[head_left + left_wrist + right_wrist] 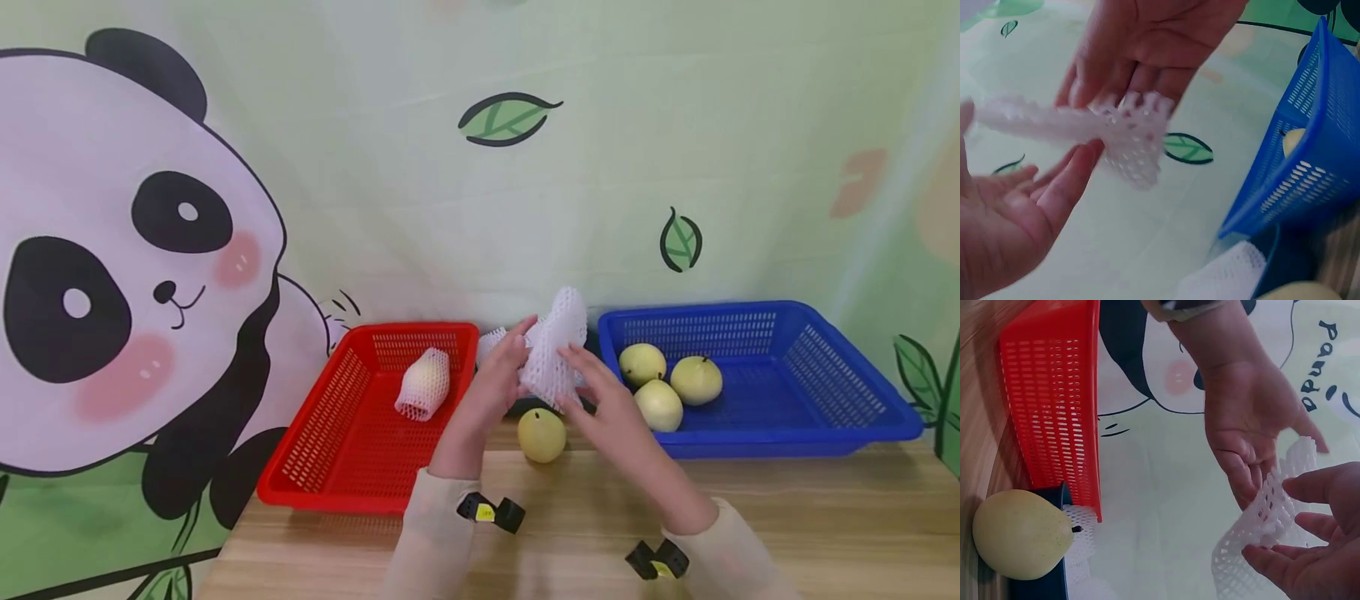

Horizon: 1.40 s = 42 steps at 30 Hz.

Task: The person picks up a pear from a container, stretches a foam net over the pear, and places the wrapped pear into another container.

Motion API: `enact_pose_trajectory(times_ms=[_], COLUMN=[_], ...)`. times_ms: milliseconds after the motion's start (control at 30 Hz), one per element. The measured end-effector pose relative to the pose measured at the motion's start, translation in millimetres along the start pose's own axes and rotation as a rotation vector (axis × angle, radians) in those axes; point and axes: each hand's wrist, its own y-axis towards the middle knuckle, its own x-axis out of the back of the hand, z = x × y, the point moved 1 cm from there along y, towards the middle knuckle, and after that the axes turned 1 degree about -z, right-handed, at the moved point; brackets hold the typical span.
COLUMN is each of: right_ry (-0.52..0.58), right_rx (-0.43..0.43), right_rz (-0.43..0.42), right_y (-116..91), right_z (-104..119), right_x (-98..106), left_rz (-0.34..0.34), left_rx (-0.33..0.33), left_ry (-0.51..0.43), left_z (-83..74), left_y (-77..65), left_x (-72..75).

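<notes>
From here, this looks like a small fruit-packing corner. There's a wooden counter point(570, 517) with a red basket point(360, 454), a blue basket point(765, 400), round pears point(660, 407) and white foam nets point(555, 358). Behind it is a pale green backdrop point(397, 200) with a big panda point(142, 267) and leaves point(495, 125). I can't tell if it's a home or a shop.

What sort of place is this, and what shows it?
Probably an indoor tabletop fruit-packing setup: a wooden table bears a blue basket with loose yellow fruits and a red basket with one netted fruit, before a cartoon panda backdrop.
</notes>
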Motion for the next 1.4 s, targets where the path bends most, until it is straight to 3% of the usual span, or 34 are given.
enact_pose_trajectory(times_ms=[100, 200, 400, 533, 667, 767, 867, 1000, 1100, 1233, 1300, 1400], right_ry=[0.117, 0.190, 0.235, 0.217, 0.148, 0.072, 0.045, 0.078, 0.105, 0.072, 0.021, -0.002], right_rx=[-0.078, -0.136, -0.203, -0.200, -0.165, -0.121, -0.074, -0.065, -0.106, -0.134, -0.120, -0.158], right_rz=[0.047, 0.077, 0.119, 0.075, -0.007, -0.061, -0.103, -0.148, -0.171, -0.160, -0.176, -0.243], right_y=[2, 3, 4, 5, 3, 2, 3, 8, 11, 13, 14, 16], right_z=[-3, -5, -5, -7, -11, -12, -15, -22, -28, -33, -35, -37], right_x=[2, 4, 6, 2, -4, -8, -14, -20, -22, -22, -22, -18], left_rz=[0.100, 0.125, 0.105, 0.077, 0.010, -0.089, -0.215, -0.328, -0.346, -0.292, -0.272, -0.316], left_rx=[-0.012, -0.024, -0.033, -0.043, -0.038, -0.043, -0.085, -0.153, -0.165, -0.137, -0.114, -0.050], left_ry=[-0.029, 0.013, 0.079, 0.122, 0.156, 0.176, 0.249, 0.384, 0.434, 0.436, 0.430, 0.349], left_z=[6.1, 10.3, 13.2, 15.3, 17.8, 18.9, 20.3, 25.6, 30.2, 34.0, 34.4, 34.7], left_y=[-4.0, -7.0, -9.7, -9.0, -9.5, -9.5, -8.5, -8.3, -10.8, -13.8, -14.3, -14.0], left_x=[3.3, 3.1, -2.1, -5.4, -11.5, -19.9, -30.1, -38.9, -39.6, -35.7, -32.4, -24.7])
